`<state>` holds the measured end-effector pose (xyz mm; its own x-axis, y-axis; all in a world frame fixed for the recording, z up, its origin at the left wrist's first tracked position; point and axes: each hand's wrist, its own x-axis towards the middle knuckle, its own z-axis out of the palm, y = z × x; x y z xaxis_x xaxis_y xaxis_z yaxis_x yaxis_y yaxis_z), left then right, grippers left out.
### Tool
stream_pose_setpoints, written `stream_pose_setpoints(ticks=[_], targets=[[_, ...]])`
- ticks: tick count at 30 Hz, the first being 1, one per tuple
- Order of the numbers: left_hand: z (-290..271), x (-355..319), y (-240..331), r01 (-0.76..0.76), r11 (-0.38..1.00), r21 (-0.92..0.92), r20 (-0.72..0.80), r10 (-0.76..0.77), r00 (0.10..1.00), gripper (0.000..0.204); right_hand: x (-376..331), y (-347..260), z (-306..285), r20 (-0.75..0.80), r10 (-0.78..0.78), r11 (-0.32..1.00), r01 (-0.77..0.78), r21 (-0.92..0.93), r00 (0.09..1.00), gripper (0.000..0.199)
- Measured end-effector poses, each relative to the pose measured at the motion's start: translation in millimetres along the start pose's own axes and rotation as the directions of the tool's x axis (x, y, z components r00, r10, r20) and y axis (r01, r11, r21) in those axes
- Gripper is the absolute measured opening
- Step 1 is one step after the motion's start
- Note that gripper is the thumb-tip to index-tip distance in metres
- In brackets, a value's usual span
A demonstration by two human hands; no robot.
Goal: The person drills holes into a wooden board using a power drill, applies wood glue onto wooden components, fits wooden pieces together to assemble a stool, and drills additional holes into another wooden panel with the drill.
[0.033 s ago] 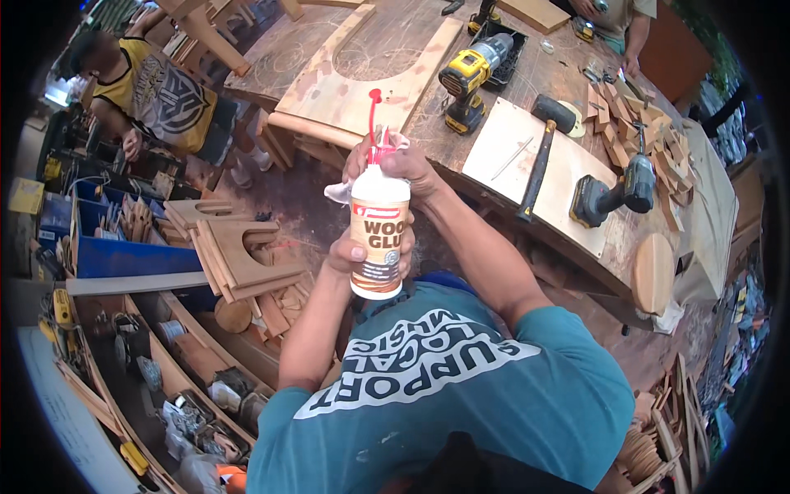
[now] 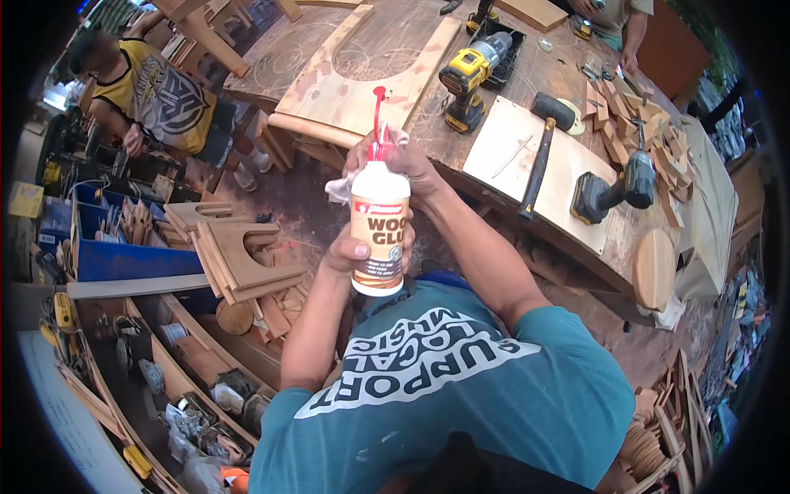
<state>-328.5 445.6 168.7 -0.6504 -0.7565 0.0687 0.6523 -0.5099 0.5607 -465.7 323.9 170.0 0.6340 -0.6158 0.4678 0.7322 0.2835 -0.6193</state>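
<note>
A white glue bottle [image 2: 380,193] with a red cap [image 2: 379,151] stands upright in front of my chest. My left hand [image 2: 347,250] is closed around its lower body, thumb on the front. Up at the cap, my right hand [image 2: 417,171] is closed on a whitish cloth [image 2: 337,190], which wraps behind and around the cap. The fingers behind the bottle are partly hidden. A thin red nozzle cover [image 2: 378,105] sticks up above the cloth, in front of a U-shaped wooden panel [image 2: 325,93] on the workbench.
The workbench [image 2: 428,152] carries a yellow drill [image 2: 467,78], a mallet [image 2: 541,156], a black drill [image 2: 613,193] and wood offcuts [image 2: 638,123]. Cut panels [image 2: 239,259] and an open divided drawer [image 2: 177,362] lie left. A co-worker [image 2: 156,95] stands far left; another's arm [image 2: 635,41] shows far right.
The bottle and its nozzle cover have shifted up very slightly in my hands. The co-worker at far left has moved a little. My grip looks the same.
</note>
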Motion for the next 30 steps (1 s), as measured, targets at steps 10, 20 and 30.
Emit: stream_pose_setpoints(ticks=[10, 20, 30], targets=[[-8, -38, 43, 0.221, 0.394, 0.892, -0.408, 0.492, 0.769, 0.066, -47, -39, 34, -0.703, -0.522, 0.815, 0.526, -0.244, 0.483, 0.056], [30, -28, 46, 0.372, 0.043, 0.927, -0.347, 0.474, 0.809, 0.077, 7, -30, 76, 0.234, -0.272, -0.369, 0.123, -0.921, 0.933, 0.023], [7, -49, 42, 0.123, 0.642, 0.757, -0.155, -0.007, 0.988, 0.073, 5, -55, 71, 0.331, -0.160, -0.140, 0.311, -0.940, 0.930, 0.021]])
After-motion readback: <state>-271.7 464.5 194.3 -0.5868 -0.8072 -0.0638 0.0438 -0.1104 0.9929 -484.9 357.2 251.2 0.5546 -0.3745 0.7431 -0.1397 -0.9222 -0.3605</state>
